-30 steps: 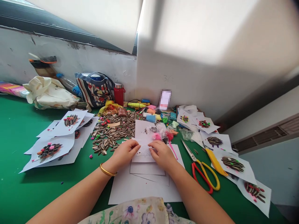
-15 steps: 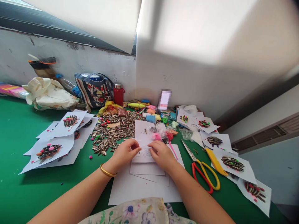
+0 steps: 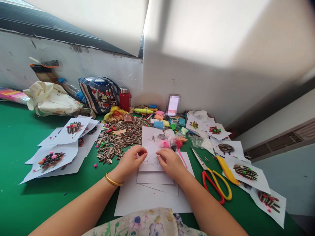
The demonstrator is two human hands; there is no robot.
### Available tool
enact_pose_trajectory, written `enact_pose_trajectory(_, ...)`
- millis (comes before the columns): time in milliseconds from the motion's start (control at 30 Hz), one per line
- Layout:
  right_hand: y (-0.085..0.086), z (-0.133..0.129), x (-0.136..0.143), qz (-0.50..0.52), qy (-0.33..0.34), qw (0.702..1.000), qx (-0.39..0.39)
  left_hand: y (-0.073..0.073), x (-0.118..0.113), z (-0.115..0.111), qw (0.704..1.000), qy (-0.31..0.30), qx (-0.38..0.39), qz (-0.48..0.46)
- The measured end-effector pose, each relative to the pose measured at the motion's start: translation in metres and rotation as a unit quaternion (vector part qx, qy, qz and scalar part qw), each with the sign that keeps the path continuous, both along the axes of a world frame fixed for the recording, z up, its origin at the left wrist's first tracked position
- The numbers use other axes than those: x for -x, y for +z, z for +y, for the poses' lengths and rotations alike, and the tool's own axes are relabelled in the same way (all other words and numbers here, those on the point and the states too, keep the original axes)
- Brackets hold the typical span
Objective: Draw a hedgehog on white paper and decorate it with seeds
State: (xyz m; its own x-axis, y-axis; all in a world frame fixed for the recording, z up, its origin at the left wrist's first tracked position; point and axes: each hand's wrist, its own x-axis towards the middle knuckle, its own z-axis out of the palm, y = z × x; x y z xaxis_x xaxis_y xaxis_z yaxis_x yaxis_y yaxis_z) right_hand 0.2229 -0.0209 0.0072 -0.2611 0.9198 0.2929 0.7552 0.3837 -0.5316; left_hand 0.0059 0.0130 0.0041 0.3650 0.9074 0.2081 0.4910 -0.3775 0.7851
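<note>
Since a second ago almost nothing has shifted: both hands stay on the same small sheet, the left fingertips only slightly re-curled at its edge. The green desk (image 3: 29,196) runs into a corner of scuffed white wall, with a window ledge above. The hedgehog sheet (image 3: 152,162) lies on a stack of blank white paper (image 3: 147,196) right in front of the person. The left hand (image 3: 131,160), fingers narrowly pinched, grips the sheet's left edge; the right hand (image 3: 169,161) presses its right edge with bent fingers, holding nothing else that I can tell. A pile of sunflower seeds (image 3: 118,137) lies just beyond the left hand. Scissors (image 3: 214,180) lie to the right. A striped bag (image 3: 99,93) stands against the wall, its contents hidden; a red flask (image 3: 125,98) stands beside it.
</note>
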Motion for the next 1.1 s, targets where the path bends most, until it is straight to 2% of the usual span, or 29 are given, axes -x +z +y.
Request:
enact_pose_trajectory(233,-0.0028,0.0019,-0.0024,-0.024,0.023,0.999,0.001,0.0055,0.0005,-0.0001,1.0,0.005,-0.009,0.021)
enact_pose_trajectory(533,-0.0056,0.0021,-0.0025,-0.045,0.013,0.999,0.023,0.0017,0.0007,0.0011,1.0,0.011,0.0,0.0)
enact_pose_trajectory(800,-0.0061,0.0022,-0.0032,-0.034,0.015,0.999,0.02,0.0091,-0.0003,-0.0004,1.0,0.024,0.0,0.013)
enact_pose_trajectory(1100,-0.0064,0.0022,-0.0028,-0.035,0.016,0.999,0.016,0.001,0.0017,0.0029,0.999,0.042,-0.007,-0.004)
